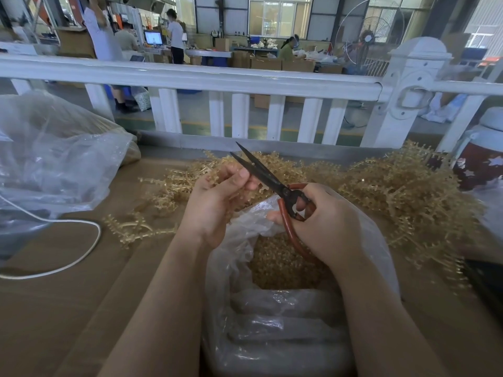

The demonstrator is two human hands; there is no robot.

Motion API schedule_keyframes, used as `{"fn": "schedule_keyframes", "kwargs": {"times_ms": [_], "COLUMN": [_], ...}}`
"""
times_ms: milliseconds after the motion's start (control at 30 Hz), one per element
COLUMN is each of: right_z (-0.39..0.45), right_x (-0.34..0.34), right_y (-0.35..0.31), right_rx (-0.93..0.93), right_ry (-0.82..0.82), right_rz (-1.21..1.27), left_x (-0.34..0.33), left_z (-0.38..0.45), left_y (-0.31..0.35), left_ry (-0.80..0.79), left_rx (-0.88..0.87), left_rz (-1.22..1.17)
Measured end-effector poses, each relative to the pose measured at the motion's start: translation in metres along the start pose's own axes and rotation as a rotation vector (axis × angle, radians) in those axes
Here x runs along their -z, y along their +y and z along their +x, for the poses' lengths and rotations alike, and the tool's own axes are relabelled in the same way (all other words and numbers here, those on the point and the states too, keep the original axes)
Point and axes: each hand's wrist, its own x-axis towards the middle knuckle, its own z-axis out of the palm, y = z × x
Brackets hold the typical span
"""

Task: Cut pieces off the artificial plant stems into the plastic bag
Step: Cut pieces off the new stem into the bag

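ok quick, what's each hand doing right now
Left hand: pinches a plant stem at the blades.
Right hand: grips the scissors, blades slightly apart.

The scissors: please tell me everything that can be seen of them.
The scissors have two long, dark, pointed blades and red looped handles. They look like metal with coated handles. The blades are slightly open and point up and to the left, above the open plastic bag. The right hand grips the handles, with fingers through the loops. The left hand holds a tan stem right beside the blades, near the pivot; whether the blades touch it is unclear.
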Motion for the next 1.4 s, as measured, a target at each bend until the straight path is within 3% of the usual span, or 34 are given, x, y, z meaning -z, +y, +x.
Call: {"fn": "schedule_keyframes", "kwargs": {"times_ms": [500, 1033, 1233, 1400], "right_z": [0.002, 0.001, 0.001, 0.006], "right_x": [-0.001, -0.004, -0.007, -0.006], "right_y": [0.004, 0.000, 0.005, 0.000], "right_rx": [-0.024, 0.060, -0.192, -0.400], "right_ry": [-0.010, 0.060, -0.063, -0.152], "right_rz": [-0.131, -0.010, 0.071, 0.400], "left_x": [-0.001, -0.001, -0.005, -0.013], "left_z": [0.001, 0.001, 0.000, -0.001], "left_y": [-0.004, -0.001, 0.000, -0.004], "left_ry": [0.023, 0.011, -0.024, -0.084], "left_rx": [-0.120, -0.091, 0.015, 0.057], "left_rz": [0.179, 0.104, 0.056, 0.117]}}
